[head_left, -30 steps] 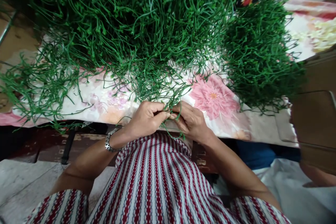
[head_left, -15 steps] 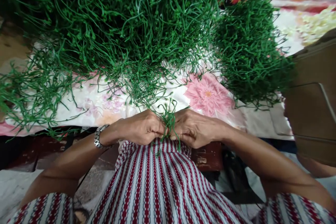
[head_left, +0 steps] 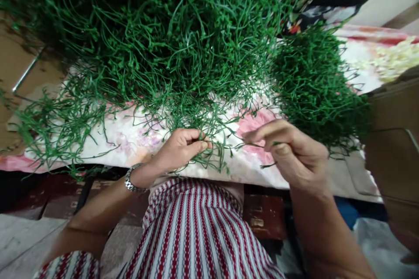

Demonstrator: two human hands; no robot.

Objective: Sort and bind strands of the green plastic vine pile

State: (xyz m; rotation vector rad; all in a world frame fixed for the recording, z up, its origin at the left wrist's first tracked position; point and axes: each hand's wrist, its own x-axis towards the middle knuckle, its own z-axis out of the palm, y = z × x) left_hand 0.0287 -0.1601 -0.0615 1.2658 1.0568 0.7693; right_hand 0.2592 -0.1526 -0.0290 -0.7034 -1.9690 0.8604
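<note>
left hand (head_left: 183, 149) pinches green stems (head_left: 220, 158); right hand (head_left: 296, 157) pinches a thin stem (head_left: 268, 166). picking them apart, it seems; next needs a soft touch.

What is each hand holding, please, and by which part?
The left hand pinches some green strands; the right hand pinches a thin strand. Where along their length each grip falls cannot be told.
</note>
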